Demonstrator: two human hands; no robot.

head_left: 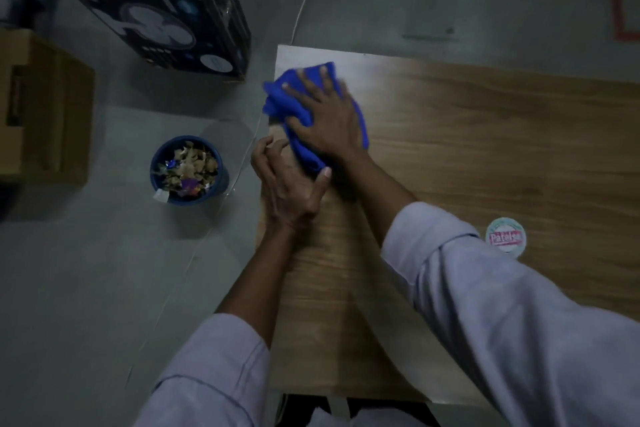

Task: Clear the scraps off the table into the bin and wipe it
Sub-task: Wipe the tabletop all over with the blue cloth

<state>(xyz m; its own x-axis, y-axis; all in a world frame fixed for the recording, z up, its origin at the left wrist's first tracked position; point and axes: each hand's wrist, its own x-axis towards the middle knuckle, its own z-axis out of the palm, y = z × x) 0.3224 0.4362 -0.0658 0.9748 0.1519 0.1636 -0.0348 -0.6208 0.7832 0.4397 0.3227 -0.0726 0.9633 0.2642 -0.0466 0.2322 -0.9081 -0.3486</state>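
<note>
A blue cloth (pixel 281 99) lies bunched at the far left corner of the wooden table (pixel 485 135). My right hand (pixel 325 114) presses flat on it with fingers spread. My left hand (pixel 289 184) rests at the table's left edge just below the cloth, fingers loosely curled, thumb out, holding nothing I can see. On the floor to the left stands a blue bin (pixel 188 170) filled with paper scraps and wrappers.
A round white lid or container with pink lettering (pixel 506 236) sits on the table near my right sleeve. A dark fan box (pixel 166 7) and a cardboard box (pixel 38 107) stand on the floor at left. A white cable (pixel 304 0) runs across the floor.
</note>
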